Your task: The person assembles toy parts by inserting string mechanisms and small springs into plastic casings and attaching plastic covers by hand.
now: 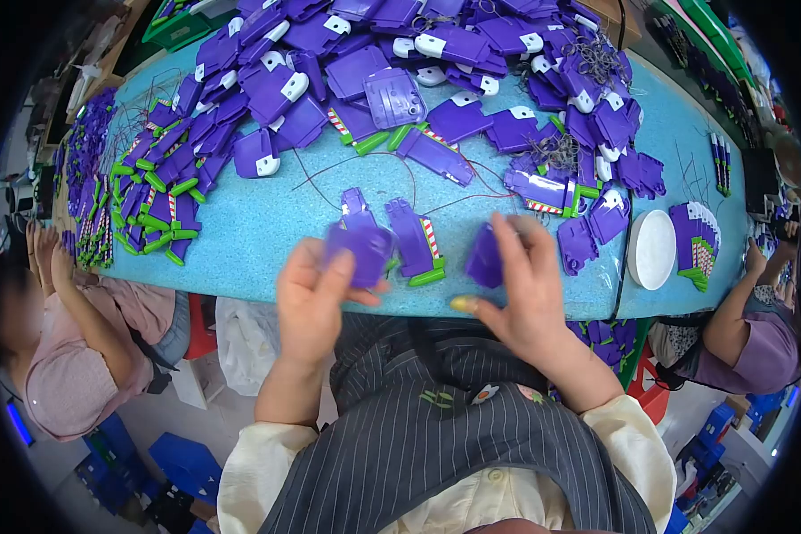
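Observation:
My left hand [316, 298] grips a flat purple plastic piece [362, 256], thumb on top, above the table's near edge. My right hand [532, 289] has its fingers against another purple plastic piece [483, 258], which is blurred. The right thumb, with a yellow covering on its tip, stands apart from that piece. Between the hands lies a purple part with a green end and red-and-white striped edge [411, 238]. A similar purple part [356, 206] is partly hidden behind the piece in my left hand.
A large heap of purple shells with white corners [329, 62] covers the far side. Green-ended purple parts [156, 200] pile up at left. Thin wires [356, 160] lie mid-table. At right are a white bowl [651, 251] and fanned parts [694, 240]. People sit on both sides.

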The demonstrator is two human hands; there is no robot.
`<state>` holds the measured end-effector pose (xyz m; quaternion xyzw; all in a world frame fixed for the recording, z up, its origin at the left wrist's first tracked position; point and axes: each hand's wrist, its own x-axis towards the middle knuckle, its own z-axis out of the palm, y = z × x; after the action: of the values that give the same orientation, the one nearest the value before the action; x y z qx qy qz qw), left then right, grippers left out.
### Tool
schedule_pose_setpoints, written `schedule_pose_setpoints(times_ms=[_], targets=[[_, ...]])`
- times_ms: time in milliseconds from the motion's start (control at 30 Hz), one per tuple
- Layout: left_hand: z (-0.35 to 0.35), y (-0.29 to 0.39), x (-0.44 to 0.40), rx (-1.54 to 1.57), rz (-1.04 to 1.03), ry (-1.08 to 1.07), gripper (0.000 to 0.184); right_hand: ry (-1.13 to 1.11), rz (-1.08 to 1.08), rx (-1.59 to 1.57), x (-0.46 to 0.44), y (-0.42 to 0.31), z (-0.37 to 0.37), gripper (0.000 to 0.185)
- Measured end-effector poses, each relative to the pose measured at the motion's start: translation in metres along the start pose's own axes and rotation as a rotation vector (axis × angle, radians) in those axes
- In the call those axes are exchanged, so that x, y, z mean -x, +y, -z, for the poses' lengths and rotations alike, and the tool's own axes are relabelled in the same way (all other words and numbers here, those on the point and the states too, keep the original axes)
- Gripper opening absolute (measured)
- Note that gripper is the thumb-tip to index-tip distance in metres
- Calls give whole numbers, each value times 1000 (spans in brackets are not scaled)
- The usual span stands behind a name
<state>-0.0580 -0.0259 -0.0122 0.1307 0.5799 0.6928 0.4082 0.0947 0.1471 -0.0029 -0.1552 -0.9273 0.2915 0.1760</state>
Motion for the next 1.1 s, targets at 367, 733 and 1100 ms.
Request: schedule_pose_setpoints(times_ms=[367,733,1100], targets=[[-13,2,-17,104,79,-77,27,46,356,-161,-1,-12,-2,29],[-45,-6,15,242,327,-309,29,-99,-438,-1012,9,15,22,35],[-57,-24,16,307,274,-280,27,-12,-190,-524,-20,0,40,20]])
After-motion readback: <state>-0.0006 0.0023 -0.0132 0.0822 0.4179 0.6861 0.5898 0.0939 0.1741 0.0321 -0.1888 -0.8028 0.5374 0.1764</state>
